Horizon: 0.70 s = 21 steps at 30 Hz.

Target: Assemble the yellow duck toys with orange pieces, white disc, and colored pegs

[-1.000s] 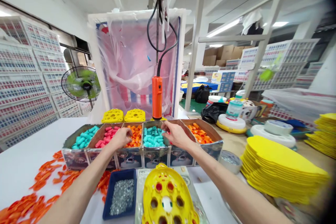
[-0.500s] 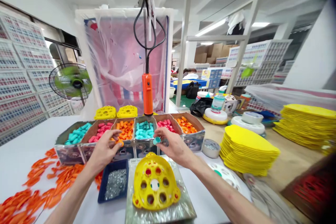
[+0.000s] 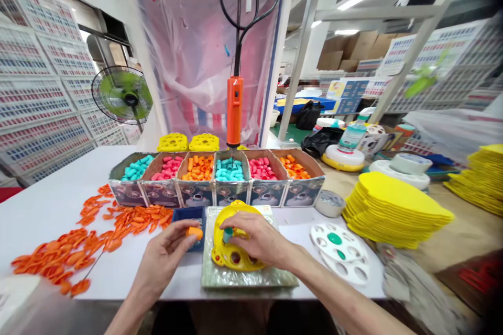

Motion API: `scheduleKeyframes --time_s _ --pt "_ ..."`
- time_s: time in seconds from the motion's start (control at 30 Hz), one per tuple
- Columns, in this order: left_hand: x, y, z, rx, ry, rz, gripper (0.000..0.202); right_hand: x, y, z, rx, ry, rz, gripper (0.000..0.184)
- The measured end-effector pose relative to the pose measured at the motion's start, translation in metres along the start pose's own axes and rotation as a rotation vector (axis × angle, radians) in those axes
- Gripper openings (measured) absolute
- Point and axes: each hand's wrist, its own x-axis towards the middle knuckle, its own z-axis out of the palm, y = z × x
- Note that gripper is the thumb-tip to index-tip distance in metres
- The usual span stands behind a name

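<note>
Between the thumb and fingers of my left hand [image 3: 167, 251] is a small orange plastic cap [image 3: 194, 232], held just left of the yellow plastic shell. My right hand [image 3: 255, 235] pinches a teal plastic cap [image 3: 227, 234] at a hole on the left side of the yellow shell [image 3: 236, 264]; how far it sits in the hole I cannot tell. That shell, round with several holes, lies on a plastic-wrapped block [image 3: 251, 281], partly covered by my right hand. Behind my left fingers, a dark blue tray [image 3: 188, 213] is partly hidden.
A row of open boxes [image 3: 231, 193] holds teal, pink and orange caps. Above them hangs an orange electric screwdriver [image 3: 234, 110]. Orange pieces [image 3: 137, 220] lie scattered at left. White perforated discs [image 3: 349, 256], a tape roll [image 3: 330, 203] and stacked yellow sheets [image 3: 393, 212] are at right.
Both hands have come back from the boxes toward me, each with its cap. My right hand is now over the yellow shell, its teal cap at a hole. The camera view has tilted down.
</note>
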Motion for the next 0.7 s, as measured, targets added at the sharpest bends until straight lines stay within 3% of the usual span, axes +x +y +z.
scheduleKeyframes --time_s 0.17,0.53,0.7 --pt "-0.01 -0.005 0.003 0.051 0.018 0.038 0.02 0.0 0.005 0.007 -0.028 -0.057 0.02 0.048" --pt "-0.024 -0.023 0.02 0.171 0.027 0.119 0.026 -0.002 0.007 0.012 -0.086 -0.004 -0.033 0.035" --pt "-0.026 -0.02 0.025 0.236 0.026 0.148 0.029 -0.003 0.009 0.012 -0.088 0.001 -0.017 0.035"
